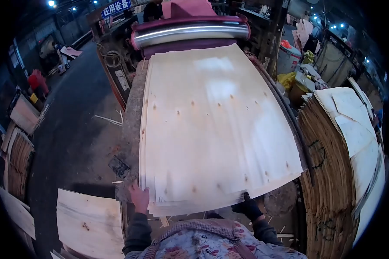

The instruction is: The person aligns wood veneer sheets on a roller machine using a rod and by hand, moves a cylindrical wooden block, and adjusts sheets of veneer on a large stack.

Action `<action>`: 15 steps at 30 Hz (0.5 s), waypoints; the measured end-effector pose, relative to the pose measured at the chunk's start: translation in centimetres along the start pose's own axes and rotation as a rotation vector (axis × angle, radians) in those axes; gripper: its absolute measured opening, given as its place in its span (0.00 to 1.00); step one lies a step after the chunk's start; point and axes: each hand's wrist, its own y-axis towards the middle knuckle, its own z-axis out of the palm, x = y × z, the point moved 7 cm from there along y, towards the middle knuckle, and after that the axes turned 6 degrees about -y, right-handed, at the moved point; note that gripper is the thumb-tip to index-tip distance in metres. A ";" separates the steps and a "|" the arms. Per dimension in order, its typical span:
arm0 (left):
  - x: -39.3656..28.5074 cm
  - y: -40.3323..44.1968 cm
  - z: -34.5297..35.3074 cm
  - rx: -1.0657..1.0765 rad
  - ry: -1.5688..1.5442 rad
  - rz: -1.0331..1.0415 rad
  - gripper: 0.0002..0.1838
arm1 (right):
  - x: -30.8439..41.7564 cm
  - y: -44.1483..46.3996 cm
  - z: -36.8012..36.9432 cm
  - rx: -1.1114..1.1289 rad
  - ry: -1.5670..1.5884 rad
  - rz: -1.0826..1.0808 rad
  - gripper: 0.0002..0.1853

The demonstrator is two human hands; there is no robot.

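A stack of thin, pale wood veneer sheets (203, 125), dotted with small brown knots, lies on a worn table in front of me. At its near left corner is my bare left hand (139, 197). Its fingers are apart, pointing forward along the side edge, and the thumb is against the sheets. My right hand (247, 208), in a dark glove, grips the near edge of the veneer right of centre. The thumb lies on top; the other fingers are largely hidden. Beyond the far end of the sheets spans a shiny metal roller (194, 33) of a machine.
Tall veneer stacks (328, 172) stand close on my right. Lower left is another pile of sheets (90, 220). A dark bar (289, 114) runs along the table's right side. Wood scraps (108, 119) lie on the floor at left. Part of another person (152, 11) shows behind the machine.
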 end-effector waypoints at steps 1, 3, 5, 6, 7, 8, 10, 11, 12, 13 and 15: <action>-2.3 -0.9 -0.9 -0.127 0.180 0.172 0.26 | -0.3 -0.5 -0.9 0.054 -0.123 0.208 0.27; 0.3 -0.5 2.6 -0.032 0.114 0.228 0.26 | 0.0 -2.1 -1.1 0.079 -0.254 0.419 0.30; 1.0 -0.5 4.3 0.056 0.050 0.287 0.26 | 0.8 -3.1 -0.4 0.158 -0.213 0.423 0.28; 0.5 -0.8 4.6 0.058 0.092 0.339 0.26 | 0.9 -3.4 0.3 0.236 -0.171 0.428 0.26; 0.0 -1.0 4.8 0.061 0.135 0.392 0.25 | 0.3 -3.1 0.5 0.241 -0.166 0.423 0.26; -0.3 -1.1 5.2 0.058 0.136 0.397 0.25 | -0.2 -2.4 1.3 0.283 -0.099 0.356 0.25; -0.2 -1.1 6.0 0.148 -0.238 0.270 0.23 | -0.5 -2.2 3.7 0.327 -0.030 0.287 0.23; -0.8 -1.1 5.6 0.145 -0.236 0.275 0.23 | -0.3 -2.6 6.2 0.404 -0.026 0.307 0.23; -1.3 -1.1 5.7 0.220 -0.259 0.251 0.23 | -0.3 -2.9 7.8 0.482 -0.022 0.326 0.23; -1.5 -1.1 5.8 0.295 -0.280 0.226 0.23 | -1.1 -1.3 7.8 0.512 -0.161 0.149 0.23; 1.7 1.3 6.3 0.227 -0.400 0.180 0.22 | -2.7 0.6 7.7 0.540 0.044 0.220 0.24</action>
